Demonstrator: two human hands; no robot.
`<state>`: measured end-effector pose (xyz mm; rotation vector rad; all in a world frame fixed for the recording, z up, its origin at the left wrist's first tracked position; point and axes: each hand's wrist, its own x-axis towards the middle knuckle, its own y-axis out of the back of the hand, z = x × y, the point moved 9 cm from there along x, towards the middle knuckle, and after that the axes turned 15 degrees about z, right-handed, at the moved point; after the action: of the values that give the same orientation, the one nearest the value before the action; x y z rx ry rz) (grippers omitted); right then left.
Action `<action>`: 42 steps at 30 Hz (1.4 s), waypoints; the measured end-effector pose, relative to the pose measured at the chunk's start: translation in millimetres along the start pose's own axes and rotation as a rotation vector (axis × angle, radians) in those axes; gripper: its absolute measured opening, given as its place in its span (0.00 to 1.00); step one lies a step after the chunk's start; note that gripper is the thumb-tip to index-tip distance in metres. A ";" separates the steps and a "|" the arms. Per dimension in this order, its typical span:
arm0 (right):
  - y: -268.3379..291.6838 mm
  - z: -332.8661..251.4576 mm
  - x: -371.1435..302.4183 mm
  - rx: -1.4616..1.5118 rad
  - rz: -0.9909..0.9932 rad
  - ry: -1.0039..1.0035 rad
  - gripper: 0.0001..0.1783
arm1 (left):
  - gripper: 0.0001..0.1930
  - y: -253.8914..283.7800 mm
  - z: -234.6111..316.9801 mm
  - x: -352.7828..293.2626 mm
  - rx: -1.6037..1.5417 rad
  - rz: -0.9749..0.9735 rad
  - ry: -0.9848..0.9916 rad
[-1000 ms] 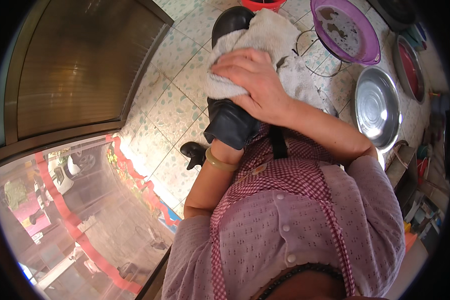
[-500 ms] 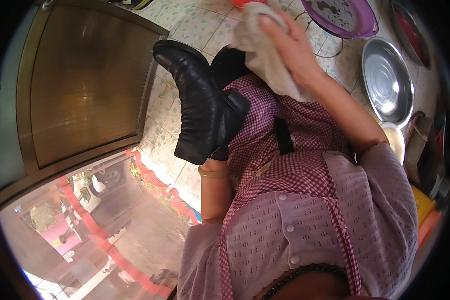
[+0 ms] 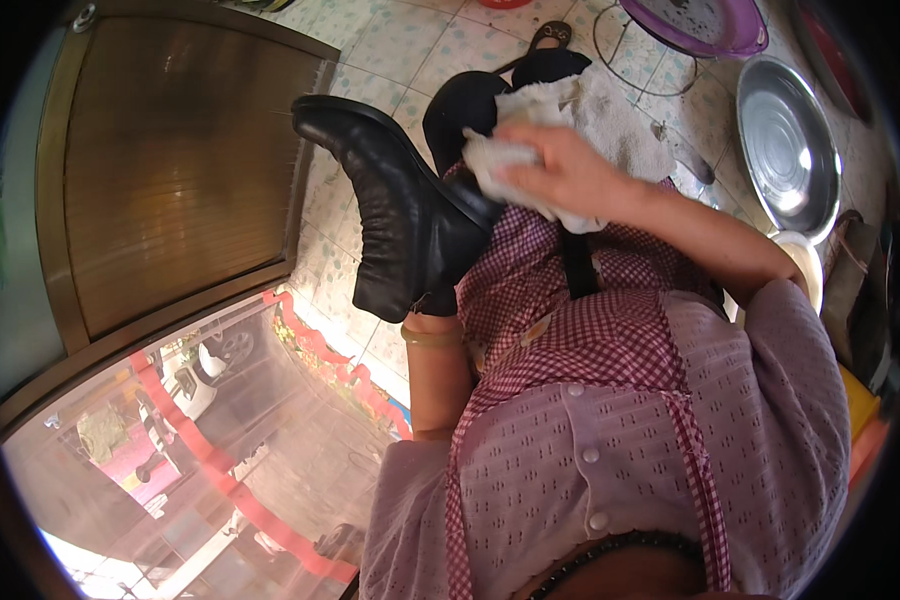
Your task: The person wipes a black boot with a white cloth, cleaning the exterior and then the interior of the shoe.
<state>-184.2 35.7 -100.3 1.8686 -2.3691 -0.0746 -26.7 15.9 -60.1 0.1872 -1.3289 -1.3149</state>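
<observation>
Fingers of right hand curled over white cloth beside black boot

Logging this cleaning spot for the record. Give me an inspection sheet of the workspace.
Surface: tiled floor, pale patterned squares.
Job's things: black leather boot, held up with its toe pointing away; white cloth pressed against its shaft.
Clutter: steel basin, purple basin, black sandal.
Hands: right hand grips the cloth; left hand hidden inside the boot, only the forearm with a bangle shows.
Cables: thin wire loop on the floor.
Surroundings: wooden door, glass panel with red trim.
</observation>
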 end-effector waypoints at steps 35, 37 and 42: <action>-36.9 -37.1 27.9 -0.258 -0.163 0.279 0.12 | 0.15 -1.5 0.6 -16.4 -0.138 -0.035 0.074; -36.3 -47.6 14.5 -0.344 -0.257 0.353 0.12 | 0.16 -1.2 -2.5 -17.1 -0.140 -0.035 0.081; -34.6 5.0 -50.9 -0.336 -0.618 0.005 0.13 | 0.16 -2.5 -3.3 -13.0 -0.150 -0.044 0.077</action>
<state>-139.8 76.8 -112.6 2.3137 -1.5602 -0.4842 -21.8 23.1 -70.6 0.1628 -1.1618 -1.4244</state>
